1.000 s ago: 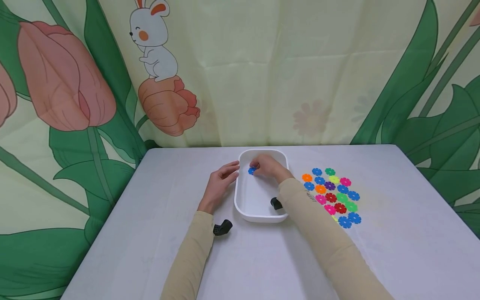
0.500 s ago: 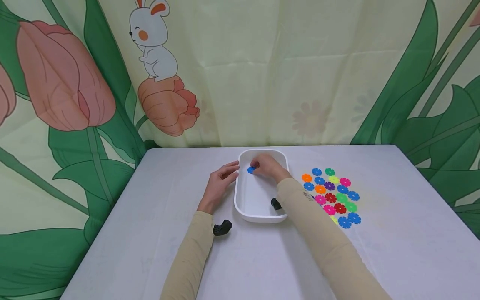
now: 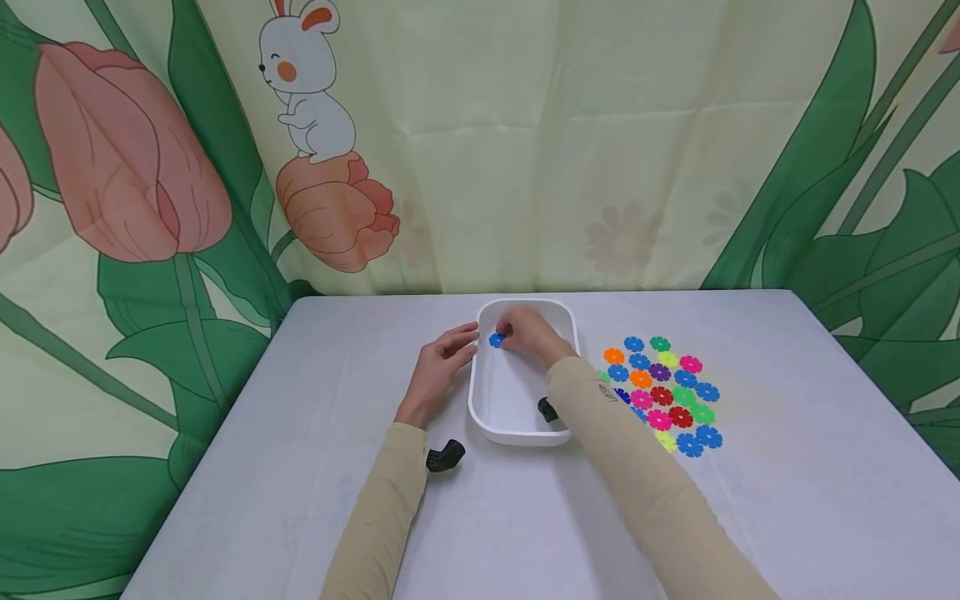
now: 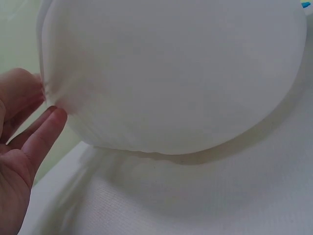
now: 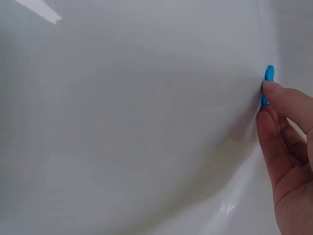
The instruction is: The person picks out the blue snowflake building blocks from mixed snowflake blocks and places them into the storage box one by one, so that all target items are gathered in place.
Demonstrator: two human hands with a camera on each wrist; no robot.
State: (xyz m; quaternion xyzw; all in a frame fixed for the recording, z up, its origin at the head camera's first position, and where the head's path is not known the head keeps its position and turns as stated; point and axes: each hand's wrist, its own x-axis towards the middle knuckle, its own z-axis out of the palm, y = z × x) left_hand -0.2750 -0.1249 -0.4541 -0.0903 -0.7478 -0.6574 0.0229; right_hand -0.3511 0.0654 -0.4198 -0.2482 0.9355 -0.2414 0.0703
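In the head view, the right hand (image 3: 531, 332) pinches a blue, flower-shaped plastic disc (image 3: 495, 341) within a white, rounded plastic tray (image 3: 517, 437). In left wrist view, the relaxed left hand (image 4: 22, 147) touches the tray; such light support may permit sliding. In right wrist view, the thin disc could slip from a small pinch.

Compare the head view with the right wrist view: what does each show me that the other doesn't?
Only the head view: the left hand at the tray's left side, the loose colored pieces to the tray's right, and the rabbit on the backdrop.

Only the right wrist view: the blue piece edge-on, with the thumb against it, and a bright reflection on the tray.

Both: the tray and the right hand pinching the blue piece.
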